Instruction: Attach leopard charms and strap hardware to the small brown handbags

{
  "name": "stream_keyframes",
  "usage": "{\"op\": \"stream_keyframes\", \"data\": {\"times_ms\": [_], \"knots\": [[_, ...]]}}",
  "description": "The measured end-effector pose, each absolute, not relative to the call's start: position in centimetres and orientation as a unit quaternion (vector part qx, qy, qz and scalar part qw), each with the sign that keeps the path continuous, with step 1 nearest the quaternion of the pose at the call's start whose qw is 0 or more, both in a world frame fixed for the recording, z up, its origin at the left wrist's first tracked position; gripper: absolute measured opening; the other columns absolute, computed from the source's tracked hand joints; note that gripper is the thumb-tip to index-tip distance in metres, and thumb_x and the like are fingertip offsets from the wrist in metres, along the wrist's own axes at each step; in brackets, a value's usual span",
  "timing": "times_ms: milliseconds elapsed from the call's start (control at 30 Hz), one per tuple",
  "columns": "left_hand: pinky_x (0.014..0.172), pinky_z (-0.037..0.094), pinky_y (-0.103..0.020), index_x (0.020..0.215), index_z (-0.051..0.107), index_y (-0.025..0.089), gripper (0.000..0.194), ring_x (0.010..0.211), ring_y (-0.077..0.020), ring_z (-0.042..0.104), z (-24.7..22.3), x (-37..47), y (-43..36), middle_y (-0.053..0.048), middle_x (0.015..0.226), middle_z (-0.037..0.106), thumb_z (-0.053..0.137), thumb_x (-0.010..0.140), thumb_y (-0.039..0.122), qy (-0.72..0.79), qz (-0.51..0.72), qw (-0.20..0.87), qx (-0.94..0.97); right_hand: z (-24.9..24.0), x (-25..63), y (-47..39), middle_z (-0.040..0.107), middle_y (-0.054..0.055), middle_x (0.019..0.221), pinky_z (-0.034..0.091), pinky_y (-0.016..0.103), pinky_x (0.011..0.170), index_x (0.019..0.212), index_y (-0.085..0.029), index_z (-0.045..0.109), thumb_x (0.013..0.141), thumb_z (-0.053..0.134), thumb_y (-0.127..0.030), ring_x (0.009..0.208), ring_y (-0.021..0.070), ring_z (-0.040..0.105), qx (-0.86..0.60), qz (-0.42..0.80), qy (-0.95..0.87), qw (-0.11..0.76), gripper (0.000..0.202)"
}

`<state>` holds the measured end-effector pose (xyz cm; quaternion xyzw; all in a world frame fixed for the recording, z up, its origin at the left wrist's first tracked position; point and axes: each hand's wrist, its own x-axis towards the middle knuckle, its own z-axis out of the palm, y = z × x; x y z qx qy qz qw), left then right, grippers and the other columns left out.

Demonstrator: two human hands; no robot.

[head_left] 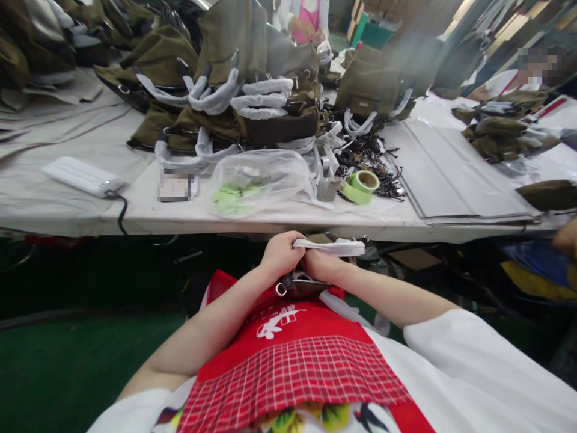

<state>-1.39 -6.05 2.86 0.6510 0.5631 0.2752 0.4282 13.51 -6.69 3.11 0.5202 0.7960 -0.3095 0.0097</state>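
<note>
My left hand [282, 257] and my right hand [322, 266] meet over my lap, just below the table's front edge. Both are closed at a bag handle [333, 247] wrapped in white covering, which sticks out to the right. The right hand's fingers are partly hidden under the handle and behind the left hand. Beneath my wrists lies part of a dark handbag [309, 288], with a zipper and a metal ring on a small black tab. Most of this bag is hidden by my hands and arms.
Olive bags [279, 126] with wrapped handles are piled on the table [135, 224]. Nearer stand a clear plastic bag [265, 177], green tape [362, 185], small dark parts [383, 171] and a white power bank [81, 175] with a cable. Grey sheets [464, 174] lie right. Other people work beyond.
</note>
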Motion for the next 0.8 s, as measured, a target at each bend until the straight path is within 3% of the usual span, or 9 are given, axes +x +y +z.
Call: {"op": "stream_keyframes", "data": {"times_ms": [67, 167, 300, 467, 533, 633, 800], "knots": [[0.074, 0.05, -0.029, 0.09, 0.077, 0.021, 0.03, 0.073, -0.0202, 0.067, 2.7, -1.7, -5.9, -0.003, 0.08, 0.076, 0.055, 0.071, 0.014, 0.567, 0.277, 0.426, 0.649, 3.5, 13.6, -6.8, 0.073, 0.014, 0.097, 0.05, 0.032, 0.08, 0.099, -0.012, 0.068, 0.09, 0.052, -0.02, 0.086, 0.0237, 0.065, 0.513, -0.31, 0.801, 0.008, 0.02], [0.073, 0.05, -0.028, 0.09, 0.077, 0.02, 0.03, 0.071, -0.0187, 0.066, 2.5, -2.1, -5.7, -0.002, 0.079, 0.075, 0.054, 0.071, 0.014, 0.57, 0.274, 0.429, 0.645, 4.2, 14.4, -7.1, 0.073, 0.012, 0.106, 0.049, 0.031, 0.086, 0.107, -0.013, 0.069, 0.083, 0.058, -0.016, 0.096, 0.0238, 0.065, 0.493, -0.289, 0.82, -0.019, 0.026], [0.073, 0.049, -0.026, 0.091, 0.077, 0.018, 0.03, 0.072, -0.017, 0.065, 2.4, -2.2, -5.7, -0.002, 0.081, 0.075, 0.054, 0.072, 0.015, 0.571, 0.267, 0.439, 0.641, 4.6, 16.0, -7.3, 0.075, 0.008, 0.102, 0.048, 0.034, 0.092, 0.098, -0.017, 0.075, 0.083, 0.054, -0.011, 0.097, 0.0231, 0.066, 0.436, -0.277, 0.856, 0.0, 0.027], [0.07, 0.046, -0.024, 0.09, 0.075, 0.018, 0.027, 0.072, -0.0158, 0.064, 2.1, -1.9, -5.7, 0.0, 0.078, 0.073, 0.054, 0.073, 0.015, 0.567, 0.273, 0.453, 0.632, 3.2, 17.3, -6.0, 0.072, 0.014, 0.112, 0.047, 0.036, 0.096, 0.107, -0.012, 0.072, 0.086, 0.056, -0.015, 0.108, 0.0273, 0.064, 0.602, -0.308, 0.736, -0.023, 0.026], [0.067, 0.046, -0.024, 0.088, 0.073, 0.017, 0.024, 0.07, -0.0154, 0.063, 2.0, -1.6, -5.8, 0.001, 0.075, 0.072, 0.054, 0.073, 0.015, 0.557, 0.261, 0.481, 0.624, 2.1, 17.1, -5.5, 0.073, 0.016, 0.101, 0.052, 0.034, 0.086, 0.101, -0.01, 0.072, 0.085, 0.059, -0.015, 0.096, 0.0266, 0.068, 0.63, -0.373, 0.681, -0.004, 0.021], [0.066, 0.046, -0.023, 0.085, 0.069, 0.016, 0.019, 0.069, -0.0154, 0.063, 2.0, -1.4, -6.0, 0.0, 0.074, 0.07, 0.055, 0.072, 0.014, 0.531, 0.242, 0.543, 0.604, 0.7, 16.0, -5.4, 0.074, 0.01, 0.085, 0.053, 0.025, 0.062, 0.099, -0.011, 0.071, 0.09, 0.049, -0.013, 0.066, 0.0171, 0.068, 0.621, -0.436, 0.651, -0.003, 0.023], [0.068, 0.047, -0.024, 0.084, 0.067, 0.016, 0.019, 0.073, -0.0163, 0.063, 1.5, -1.6, -6.0, -0.001, 0.075, 0.07, 0.053, 0.072, 0.013, 0.531, 0.26, 0.554, 0.586, 0.0, 14.7, -5.5, 0.074, 0.008, 0.077, 0.049, 0.021, 0.048, 0.096, -0.012, 0.07, 0.096, 0.034, -0.016, 0.052, 0.0126, 0.063, 0.611, -0.445, 0.655, -0.014, 0.036]]}}
